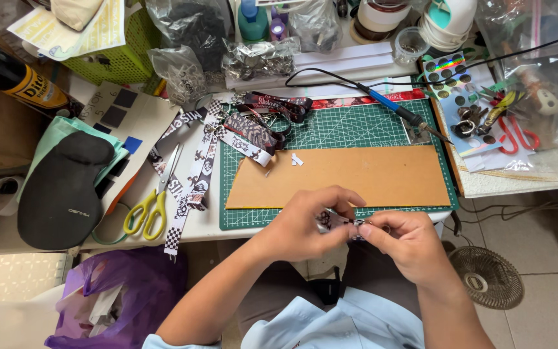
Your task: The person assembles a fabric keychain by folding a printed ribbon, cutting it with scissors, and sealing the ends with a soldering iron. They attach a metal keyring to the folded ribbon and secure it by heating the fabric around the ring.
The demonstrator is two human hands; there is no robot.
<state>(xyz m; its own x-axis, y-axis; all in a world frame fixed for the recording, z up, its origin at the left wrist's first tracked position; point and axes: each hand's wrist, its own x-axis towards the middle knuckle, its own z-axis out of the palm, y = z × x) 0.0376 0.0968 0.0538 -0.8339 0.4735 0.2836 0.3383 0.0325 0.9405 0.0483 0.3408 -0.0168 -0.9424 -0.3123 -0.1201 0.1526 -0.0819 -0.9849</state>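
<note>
My left hand [305,223] and my right hand [402,242] meet just below the table's front edge. Between their fingertips they pinch a short piece of black-and-white patterned strap [336,222] with a small metal part at its right end. Both hands hang over my lap, in front of the green cutting mat [330,132]. A brown cardboard sheet [356,176] lies on the mat just beyond my hands.
Several patterned straps [195,174] lie left of the mat, beside yellow-handled scissors [150,207]. A blue-handled soldering iron [395,110] rests at the mat's back right. A black mouse pad [62,190] sits far left. A purple bag [124,291] and a small fan [485,276] stand on the floor.
</note>
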